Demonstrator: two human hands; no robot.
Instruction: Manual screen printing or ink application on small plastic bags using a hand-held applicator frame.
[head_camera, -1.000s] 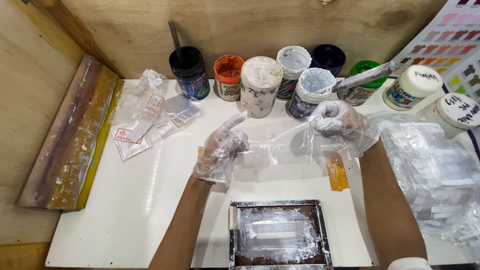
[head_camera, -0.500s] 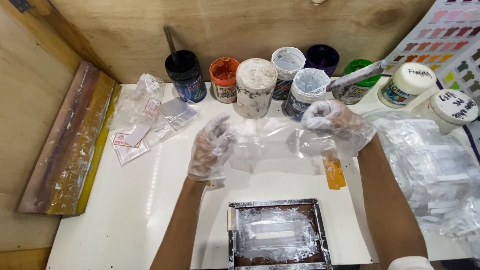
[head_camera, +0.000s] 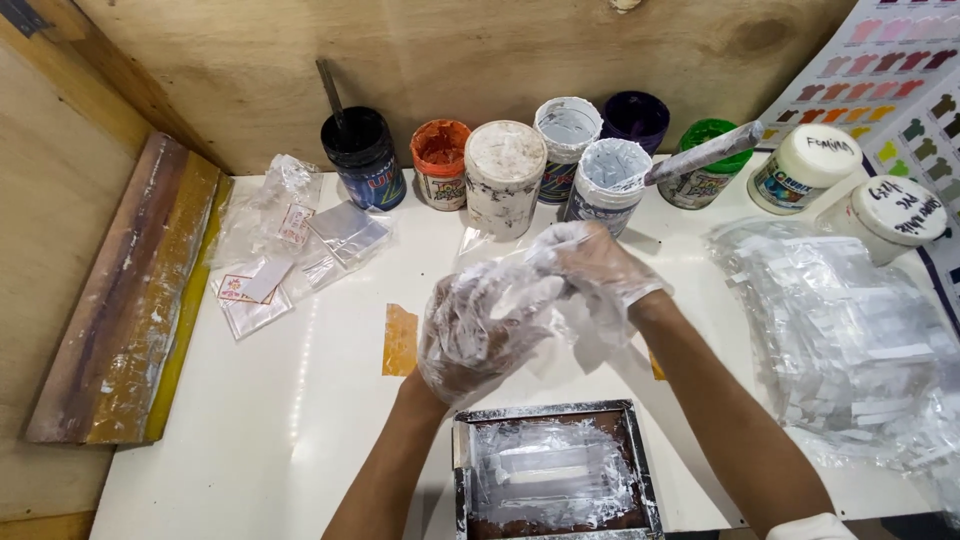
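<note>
Mid-frame, gloved left hand and right hand meet, fingers clamped on a clear plastic sleeve — above the small printing frame. Round paint jars line the top; colour chart upper right.

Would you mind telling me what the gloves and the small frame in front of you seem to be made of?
Gloves: thin clear plastic film, by the look; they wrinkle loosely and the skin shows through. Frame: probably metal, a grey thin-walled rim smeared with white paint, though the coating leaves it open.
</note>
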